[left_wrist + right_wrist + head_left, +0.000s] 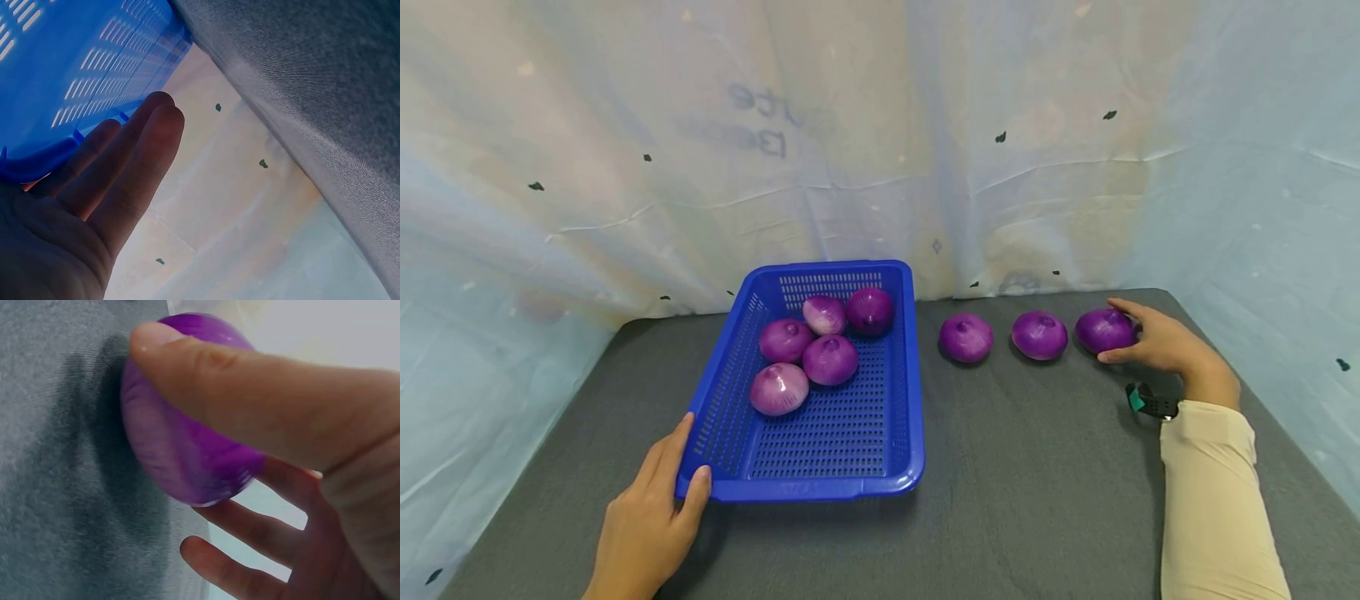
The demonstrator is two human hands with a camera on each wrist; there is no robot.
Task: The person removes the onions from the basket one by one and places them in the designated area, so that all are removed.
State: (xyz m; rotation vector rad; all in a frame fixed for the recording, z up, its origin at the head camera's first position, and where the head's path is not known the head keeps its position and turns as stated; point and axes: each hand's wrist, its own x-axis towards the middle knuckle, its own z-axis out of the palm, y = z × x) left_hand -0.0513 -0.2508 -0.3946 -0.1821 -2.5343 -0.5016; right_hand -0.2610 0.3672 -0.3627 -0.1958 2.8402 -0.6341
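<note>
A blue slotted basket (827, 454) sits on the grey table and holds several purple onions (830, 358). My left hand (651, 508) holds its near left corner, thumb on the rim; in the left wrist view the fingers (119, 169) lie along the basket wall (75, 75). Three onions lie in a row right of the basket: one (966, 337), a second (1039, 334), and the rightmost (1103, 330). My right hand (1161, 342) grips that rightmost onion (187, 456) on the table, thumb (250, 387) across it and fingers behind.
A pale plastic sheet (880, 142) walls the table on the back and both sides. The grey table top (1037, 467) stretches between the basket and my right sleeve (1213, 500). A black and teal strap (1150, 402) sits at my right wrist.
</note>
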